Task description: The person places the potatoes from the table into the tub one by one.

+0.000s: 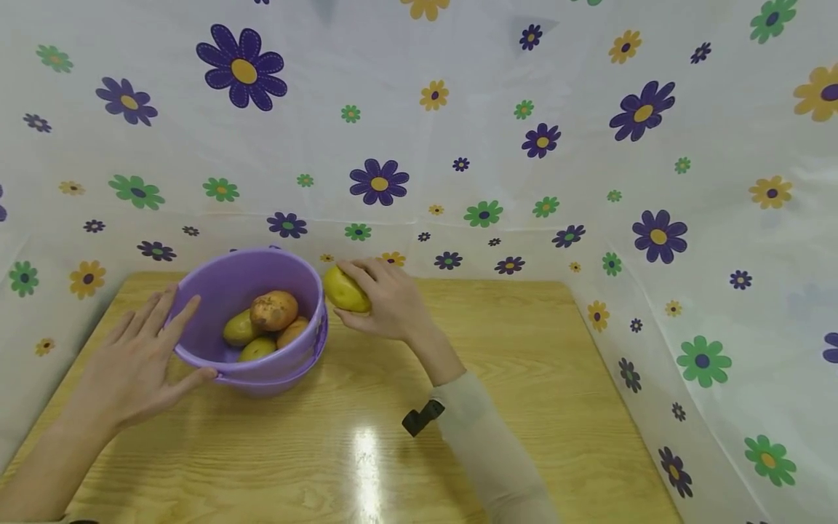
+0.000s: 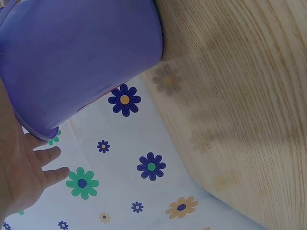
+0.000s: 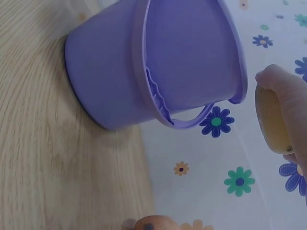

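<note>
A purple plastic bucket [image 1: 262,273] stands on the wooden table [image 1: 524,364] at the back left. Inside it lie several potatoes [image 1: 273,309], brown and yellowish. My left hand [image 1: 147,353] rests against the bucket's left wall with straight fingers, thumb along its lower front. In the left wrist view the bucket [image 2: 81,57] fills the top and my left hand [image 2: 21,175] lies spread beside its rim. My right hand [image 1: 382,298] grips a yellow potato [image 1: 343,291] just outside the bucket's right rim. In the right wrist view the potato [image 3: 269,120] shows under my fingers [image 3: 288,93], beside the bucket [image 3: 120,72].
A flowered white sheet [image 1: 458,145] hangs as a wall behind and to both sides of the table. A black strap piece [image 1: 422,417] sits on my right sleeve. The bucket's handle [image 3: 192,122] hangs down along its rim.
</note>
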Tool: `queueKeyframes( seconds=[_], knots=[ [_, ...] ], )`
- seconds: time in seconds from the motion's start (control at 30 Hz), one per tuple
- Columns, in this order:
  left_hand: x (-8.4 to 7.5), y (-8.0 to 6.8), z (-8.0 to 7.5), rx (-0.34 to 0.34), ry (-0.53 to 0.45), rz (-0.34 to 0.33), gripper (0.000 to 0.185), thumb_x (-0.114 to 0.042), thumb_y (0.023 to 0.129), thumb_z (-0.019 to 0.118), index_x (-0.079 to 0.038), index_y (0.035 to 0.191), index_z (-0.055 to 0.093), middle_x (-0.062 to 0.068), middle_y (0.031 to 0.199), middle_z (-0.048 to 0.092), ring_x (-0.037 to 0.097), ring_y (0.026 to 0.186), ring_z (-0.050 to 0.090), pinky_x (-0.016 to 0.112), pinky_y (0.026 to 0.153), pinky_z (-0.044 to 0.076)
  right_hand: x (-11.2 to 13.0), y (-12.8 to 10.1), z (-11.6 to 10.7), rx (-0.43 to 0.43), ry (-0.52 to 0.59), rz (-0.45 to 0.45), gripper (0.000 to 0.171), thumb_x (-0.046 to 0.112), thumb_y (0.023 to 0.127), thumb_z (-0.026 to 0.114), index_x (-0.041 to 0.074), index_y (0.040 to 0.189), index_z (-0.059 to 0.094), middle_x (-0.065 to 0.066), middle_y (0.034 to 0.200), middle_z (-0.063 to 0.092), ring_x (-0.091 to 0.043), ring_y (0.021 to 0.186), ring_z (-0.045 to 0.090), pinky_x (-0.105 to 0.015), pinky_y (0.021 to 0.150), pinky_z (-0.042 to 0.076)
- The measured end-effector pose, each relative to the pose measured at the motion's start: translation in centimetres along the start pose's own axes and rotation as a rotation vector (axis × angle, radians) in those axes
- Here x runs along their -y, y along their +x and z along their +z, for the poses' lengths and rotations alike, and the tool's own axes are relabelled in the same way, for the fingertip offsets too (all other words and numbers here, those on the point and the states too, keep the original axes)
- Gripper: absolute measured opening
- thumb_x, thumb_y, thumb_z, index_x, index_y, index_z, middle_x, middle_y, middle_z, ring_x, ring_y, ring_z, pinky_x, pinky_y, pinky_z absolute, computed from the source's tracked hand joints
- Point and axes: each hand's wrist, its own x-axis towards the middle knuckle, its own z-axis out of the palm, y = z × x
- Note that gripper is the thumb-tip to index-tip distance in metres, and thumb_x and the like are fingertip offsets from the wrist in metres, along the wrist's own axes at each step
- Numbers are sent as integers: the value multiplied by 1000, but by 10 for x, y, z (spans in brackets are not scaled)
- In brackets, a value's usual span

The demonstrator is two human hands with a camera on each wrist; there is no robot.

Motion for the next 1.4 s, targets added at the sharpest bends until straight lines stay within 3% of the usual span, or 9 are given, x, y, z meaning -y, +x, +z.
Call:
queueKeyframes(
  seconds=[0.3,0.8,0.93,1.13,1.4],
  knots=[
    [0,1,0,6,-8,-5,109,-69,91,65,-15,171,15,22,178,6,47,164,12,42,136,-13,12,20,-2,43,25,-19,76,52,84,82,14,147,60,-5,133,69,-20,116,69,-29,96,60],
    [-1,-2,0,-1,-10,-18,110,-69,90,67,-16,171,15,17,179,3,46,164,14,37,136,-15,43,53,4,4,22,-96,79,58,82,83,16,145,64,-1,132,71,-16,115,71,-24,100,58],
    [0,-2,1,-5,-12,-16,110,-70,90,66,-15,171,16,20,179,5,48,163,16,43,137,-11,52,60,7,40,15,-123,79,60,84,81,16,147,62,-1,133,71,-16,118,70,-25,105,56],
    [0,-2,1,-5,-8,-15,110,-70,90,65,-14,171,17,21,178,6,52,160,22,51,138,-5,65,67,13,111,-2,-157,78,66,88,73,19,149,60,0,133,70,-14,115,70,-21,100,57],
    [0,-1,2,-11,-7,-12,110,-70,90,66,-14,170,17,20,178,7,52,160,23,55,138,-1,75,72,14,287,-17,-149,80,67,91,69,22,154,53,2,135,68,-13,116,69,-21,97,57]
  ],
)
